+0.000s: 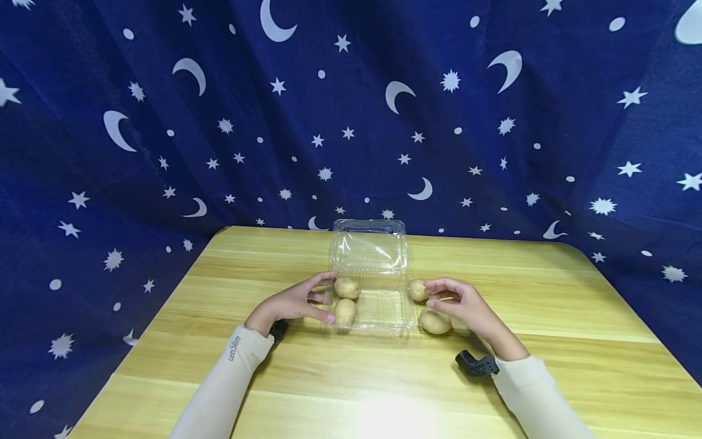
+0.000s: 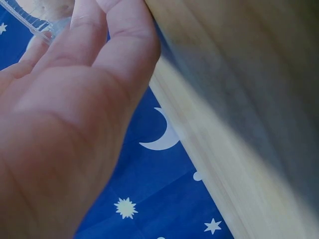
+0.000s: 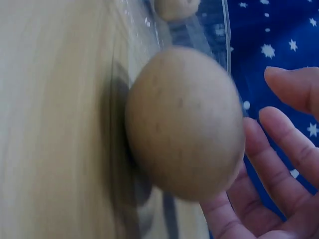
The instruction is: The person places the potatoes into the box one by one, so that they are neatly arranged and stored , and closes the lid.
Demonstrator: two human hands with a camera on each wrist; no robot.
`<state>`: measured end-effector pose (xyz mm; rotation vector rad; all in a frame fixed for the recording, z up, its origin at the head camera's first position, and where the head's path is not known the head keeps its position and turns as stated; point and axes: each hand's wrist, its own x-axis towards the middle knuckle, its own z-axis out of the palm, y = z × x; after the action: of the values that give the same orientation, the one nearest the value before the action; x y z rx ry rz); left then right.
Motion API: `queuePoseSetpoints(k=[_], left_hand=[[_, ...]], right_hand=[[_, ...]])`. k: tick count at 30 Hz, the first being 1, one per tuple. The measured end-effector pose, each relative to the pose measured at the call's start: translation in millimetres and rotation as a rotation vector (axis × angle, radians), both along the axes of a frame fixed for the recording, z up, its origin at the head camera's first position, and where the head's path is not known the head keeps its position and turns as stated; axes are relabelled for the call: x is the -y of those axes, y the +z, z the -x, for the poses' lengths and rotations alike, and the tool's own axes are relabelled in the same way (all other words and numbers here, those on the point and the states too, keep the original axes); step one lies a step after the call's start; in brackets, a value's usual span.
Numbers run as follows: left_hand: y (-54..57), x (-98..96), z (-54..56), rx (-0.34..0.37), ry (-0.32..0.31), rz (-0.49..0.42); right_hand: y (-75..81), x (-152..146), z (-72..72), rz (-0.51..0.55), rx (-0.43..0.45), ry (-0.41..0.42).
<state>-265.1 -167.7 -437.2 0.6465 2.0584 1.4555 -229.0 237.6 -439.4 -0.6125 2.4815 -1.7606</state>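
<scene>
A clear plastic clamshell box [image 1: 382, 308] lies on the table with its lid [image 1: 368, 245] tipped back. Two potatoes sit in its left half, a far one [image 1: 347, 288] and a near one [image 1: 345, 312]. My left hand [image 1: 298, 299] is at the box's left side, fingers spread along the wall and thumb by the front corner. My right hand [image 1: 459, 300] hovers at two potatoes just right of the box, its fingertips overlapping the far potato [image 1: 417, 290]. In the right wrist view the near potato [image 3: 184, 124] fills the middle, with loosely bent fingers [image 3: 279, 174] beside it.
The wooden table [image 1: 329, 378] spreads around the box, with a bright glare patch near its front. A dark blue curtain [image 1: 356, 110] with moons and stars hangs behind the table and along both sides. Black wrist devices [image 1: 476, 364] sit under both wrists.
</scene>
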Motion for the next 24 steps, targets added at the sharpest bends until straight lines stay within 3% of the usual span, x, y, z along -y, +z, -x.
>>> queuePoseSetpoints(k=[14,24], left_hand=[[-1.7,0.1,1.1,-0.003,0.001,0.006],[-1.2,0.1,0.8,-0.004,-0.002,0.002]], right_hand=[[-13.9,-21.8,5.1,0.015,0.123,0.060],[-21.3,-34.9,5.9,0.057,0.118,0.195]])
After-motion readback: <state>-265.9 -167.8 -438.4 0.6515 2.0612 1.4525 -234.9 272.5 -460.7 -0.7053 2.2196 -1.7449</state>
